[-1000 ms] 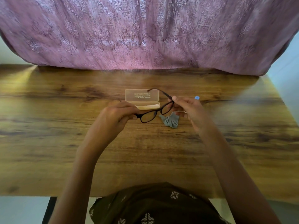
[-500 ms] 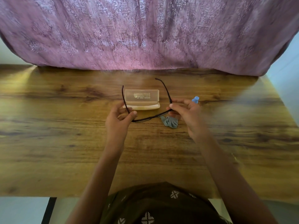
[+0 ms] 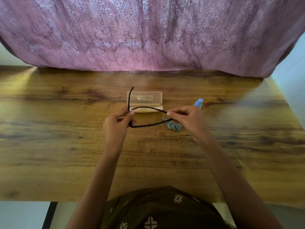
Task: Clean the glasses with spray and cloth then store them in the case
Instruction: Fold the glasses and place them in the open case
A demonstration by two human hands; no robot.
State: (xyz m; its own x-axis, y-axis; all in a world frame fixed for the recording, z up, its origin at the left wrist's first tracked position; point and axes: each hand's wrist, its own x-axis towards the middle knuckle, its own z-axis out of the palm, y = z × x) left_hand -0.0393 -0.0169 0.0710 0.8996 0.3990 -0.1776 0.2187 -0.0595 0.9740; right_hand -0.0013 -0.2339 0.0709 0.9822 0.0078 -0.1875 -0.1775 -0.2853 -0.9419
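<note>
You are holding the glasses (image 3: 149,125) above the middle of the counter (image 3: 66,146), just nearer you than the case (image 3: 144,101). They are thin and black, seen almost edge-on, so the front shows as a dark line running between your two hands. One temple arm stands up past the left end of the case; the other is swung across and lies over the front of the case towards the left. The lenses cannot be made out from this angle.

Your left hand (image 3: 118,128) pinches the left corner of the frame between thumb and fingers. Your right hand (image 3: 188,119) pinches the right corner, with the thumb and forefinger pressed on the folded temple arm.

The case is a pale, translucent box, open, with its lid standing up at the back and printed lettering on it. The counter's near edge runs just in front of your body, and the right edge slants away at the far right. Wide bare wood lies to the left and right of your arms.

The crumpled grey cloth (image 3: 173,126) lies on the counter under your right hand, partly hidden by it. The blue spray bottle (image 3: 198,102) shows just beyond that hand, right of the case. A pink patterned curtain (image 3: 148,33) hangs along the far edge.
</note>
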